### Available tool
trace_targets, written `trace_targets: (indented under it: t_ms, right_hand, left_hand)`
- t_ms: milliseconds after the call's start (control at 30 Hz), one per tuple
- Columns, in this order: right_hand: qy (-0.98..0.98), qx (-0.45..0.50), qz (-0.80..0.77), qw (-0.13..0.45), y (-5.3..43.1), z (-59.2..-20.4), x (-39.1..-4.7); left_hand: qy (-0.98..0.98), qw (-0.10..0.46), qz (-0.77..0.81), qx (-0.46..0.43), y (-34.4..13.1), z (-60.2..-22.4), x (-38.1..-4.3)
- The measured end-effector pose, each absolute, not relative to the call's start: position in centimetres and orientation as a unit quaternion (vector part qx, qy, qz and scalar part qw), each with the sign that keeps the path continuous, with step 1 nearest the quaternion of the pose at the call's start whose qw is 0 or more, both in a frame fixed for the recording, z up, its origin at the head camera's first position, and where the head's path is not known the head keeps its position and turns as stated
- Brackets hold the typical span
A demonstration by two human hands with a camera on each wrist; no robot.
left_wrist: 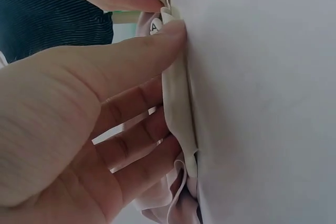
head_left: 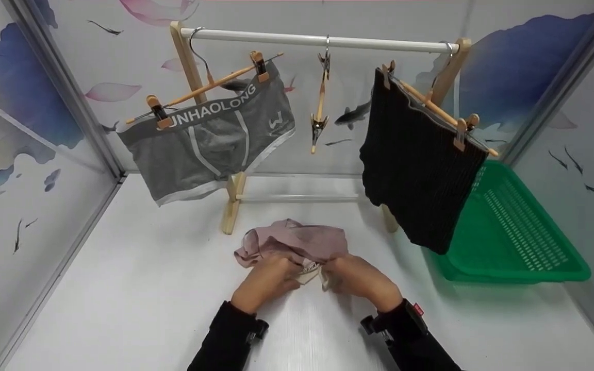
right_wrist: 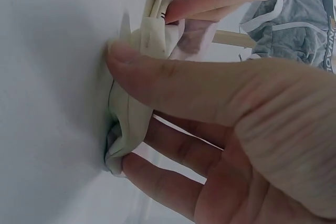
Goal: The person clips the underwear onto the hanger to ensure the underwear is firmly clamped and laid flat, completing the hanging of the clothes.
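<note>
Pink underpants (head_left: 297, 239) lie crumpled on the white table, their cream waistband (left_wrist: 176, 85) towards me. My left hand (head_left: 268, 278) pinches the left part of this band between thumb and fingers. On the right part, my right hand (head_left: 356, 278) does the same, its thumb over the cream band (right_wrist: 134, 98) and its fingers behind. Both hands are close together, and a bit of lettering shows between them in the head view. The rest of the cloth is bunched beyond the hands, so its full shape is hidden.
Behind stands a rack with a white rail (head_left: 276, 38). Grey boxer briefs (head_left: 214, 139) and a black ribbed garment (head_left: 415, 165) hang clipped on hangers. Between them is a hanger (head_left: 320, 100) with bare clips. A green basket (head_left: 513, 268) stands at right, beside the wall.
</note>
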State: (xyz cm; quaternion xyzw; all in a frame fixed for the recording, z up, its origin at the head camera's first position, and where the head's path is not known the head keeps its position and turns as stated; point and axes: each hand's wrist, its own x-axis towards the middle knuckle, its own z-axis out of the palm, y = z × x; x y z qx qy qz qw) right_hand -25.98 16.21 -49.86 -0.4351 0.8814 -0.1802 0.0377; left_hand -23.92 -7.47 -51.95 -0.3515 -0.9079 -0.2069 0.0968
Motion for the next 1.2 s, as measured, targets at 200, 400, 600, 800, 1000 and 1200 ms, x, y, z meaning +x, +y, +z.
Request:
trace_targets:
  t_ms: [200,400,600,800,1000,1200]
  right_hand:
    - [0.886,-0.428,-0.178,0.006,16.2,-50.1,-25.9]
    - [0.899,-0.400,-0.174,-0.023,16.0,-50.4,-25.6]
    - [0.905,-0.389,-0.166,-0.042,15.8,-50.6,-25.8]
    - [0.906,-0.386,-0.159,-0.067,16.0,-50.4,-26.0]
    - [0.905,-0.347,-0.237,-0.068,17.0,-47.8,-25.9]
    - [0.882,-0.308,-0.331,-0.132,18.5,-45.0,-25.7]
  left_hand:
    - [-0.899,0.135,-0.212,-0.359,-7.2,-52.2,-24.0]
    - [-0.903,0.131,-0.219,-0.346,-7.2,-52.1,-24.0]
    - [-0.913,0.120,-0.209,-0.328,-7.2,-51.8,-23.9]
    - [-0.893,0.136,-0.249,-0.349,-7.6,-50.7,-24.1]
    - [-0.870,0.150,-0.350,-0.312,-8.9,-47.9,-23.6]
    - [-0.838,0.181,-0.451,-0.248,-10.3,-45.1,-22.8]
